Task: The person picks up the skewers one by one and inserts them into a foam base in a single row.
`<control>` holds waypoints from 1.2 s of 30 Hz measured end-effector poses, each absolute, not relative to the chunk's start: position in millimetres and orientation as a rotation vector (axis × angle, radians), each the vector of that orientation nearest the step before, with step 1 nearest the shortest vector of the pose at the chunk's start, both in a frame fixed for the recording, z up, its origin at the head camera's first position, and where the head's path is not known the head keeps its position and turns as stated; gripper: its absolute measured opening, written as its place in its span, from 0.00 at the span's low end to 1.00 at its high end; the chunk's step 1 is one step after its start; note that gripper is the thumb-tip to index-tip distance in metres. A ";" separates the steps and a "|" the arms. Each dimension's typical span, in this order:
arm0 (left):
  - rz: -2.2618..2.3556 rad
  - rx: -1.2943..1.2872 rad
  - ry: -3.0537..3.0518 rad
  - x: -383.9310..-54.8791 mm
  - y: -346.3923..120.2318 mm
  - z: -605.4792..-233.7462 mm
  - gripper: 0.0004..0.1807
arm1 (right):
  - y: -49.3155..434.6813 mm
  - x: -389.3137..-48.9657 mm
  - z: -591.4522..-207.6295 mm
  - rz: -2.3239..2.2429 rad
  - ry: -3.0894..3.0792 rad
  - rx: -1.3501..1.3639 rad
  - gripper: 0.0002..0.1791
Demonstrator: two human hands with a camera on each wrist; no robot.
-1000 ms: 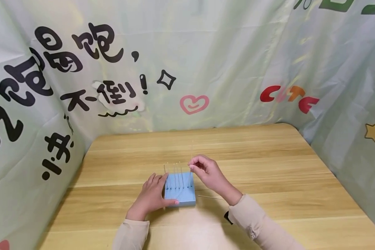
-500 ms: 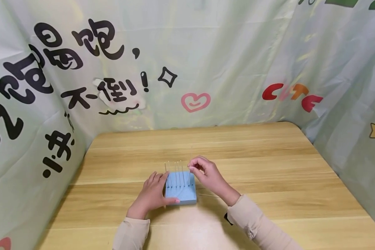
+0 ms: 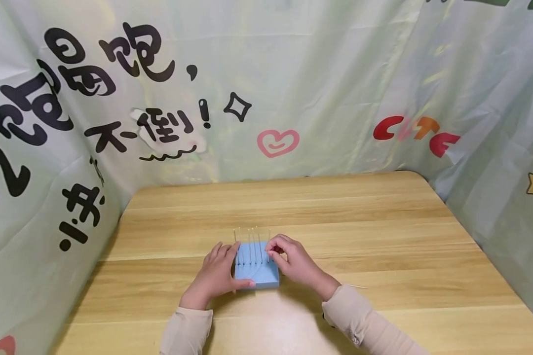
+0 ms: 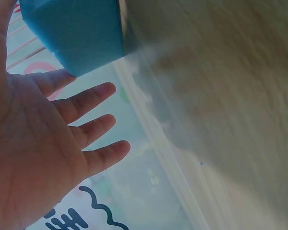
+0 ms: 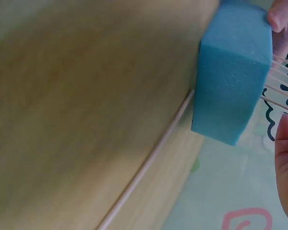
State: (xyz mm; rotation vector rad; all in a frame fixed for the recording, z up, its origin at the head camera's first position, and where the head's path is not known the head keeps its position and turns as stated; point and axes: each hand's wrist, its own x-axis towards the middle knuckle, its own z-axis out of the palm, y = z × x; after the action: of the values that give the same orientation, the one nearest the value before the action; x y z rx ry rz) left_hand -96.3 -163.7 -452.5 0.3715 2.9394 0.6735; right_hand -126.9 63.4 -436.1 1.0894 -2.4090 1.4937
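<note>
A light-blue foam block lies on the table, with several thin wooden sticks standing in a row out of its top. My left hand holds the block's left side, the thumb along the front edge and the index finger toward the back. In the left wrist view, its other fingers spread away from the foam. At the right end of the row, my right hand pinches an upright stick between thumb and index finger. That stick's lower end meets the block's top face.
A loose stick lies on the wooden table, partly hidden beneath the right forearm; the right wrist view shows this loose stick reaching close to the block. A printed cloth hangs behind the table and at its sides.
The right hand has moved down toward the block, and the pinched stick's top now stands lower, nearly level with the others. The left hand keeps its hold on the block.
</note>
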 end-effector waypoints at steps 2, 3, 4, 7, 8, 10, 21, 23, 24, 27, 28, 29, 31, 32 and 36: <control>0.675 0.368 2.935 -96.7 -163.3 -452.4 0.61 | 64.4 -126.8 -436.6 1.493 -2.424 1.092 0.03; 0.676 0.368 2.934 -96.8 -163.1 -452.3 0.61 | 65.4 -126.8 -435.9 1.493 -2.431 1.090 0.03; 0.677 0.367 2.933 -96.9 -163.0 -452.2 0.61 | 66.7 -127.2 -435.6 1.494 -2.435 1.091 0.02; 0.684 0.355 2.923 -97.2 -162.7 -451.6 0.61 | 73.8 -129.1 -435.1 1.491 -2.449 1.074 0.03; 0.689 0.353 2.921 -97.2 -162.7 -451.3 0.61 | 77.4 -129.8 -435.1 1.486 -2.456 1.058 0.04; 0.694 0.346 2.913 -97.2 -162.7 -450.9 0.61 | 85.8 -131.2 -436.0 1.486 -2.466 1.019 0.06; 0.706 0.353 2.910 -96.3 -163.5 -451.1 0.62 | 134.3 -128.5 -441.8 1.528 -2.638 0.798 0.08; 0.707 0.356 2.908 -96.1 -163.4 -451.5 0.62 | 141.9 -126.1 -443.0 1.538 -2.667 0.763 0.09; 0.704 0.355 2.907 -95.9 -163.3 -451.5 0.62 | 145.4 -125.0 -443.7 1.537 -2.685 0.745 0.09; 0.706 0.353 2.903 -95.9 -162.7 -451.4 0.62 | 155.4 -121.4 -446.7 1.532 -2.735 0.701 0.09; 0.705 0.350 2.901 -96.2 -162.8 -451.3 0.62 | 158.1 -120.2 -447.7 1.528 -2.754 0.688 0.09; 0.703 0.345 2.899 -96.3 -162.8 -450.9 0.62 | 160.7 -119.1 -448.9 1.523 -2.771 0.677 0.08; 0.708 0.347 2.899 -96.4 -162.5 -450.4 0.62 | 165.4 -116.5 -451.4 1.518 -2.802 0.659 0.08; 0.707 0.348 2.901 -96.5 -162.5 -450.6 0.62 | 167.4 -115.2 -452.6 1.517 -2.816 0.649 0.08; 0.710 0.341 2.899 -96.4 -162.3 -450.9 0.62 | 172.9 -109.6 -457.1 1.543 -2.860 0.638 0.09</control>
State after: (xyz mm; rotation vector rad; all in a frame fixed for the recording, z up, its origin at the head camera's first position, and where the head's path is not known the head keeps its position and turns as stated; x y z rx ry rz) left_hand -96.4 -162.3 -450.9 0.3412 2.8993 0.7101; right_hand -109.6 172.9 -457.1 0.6382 -2.8602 1.5430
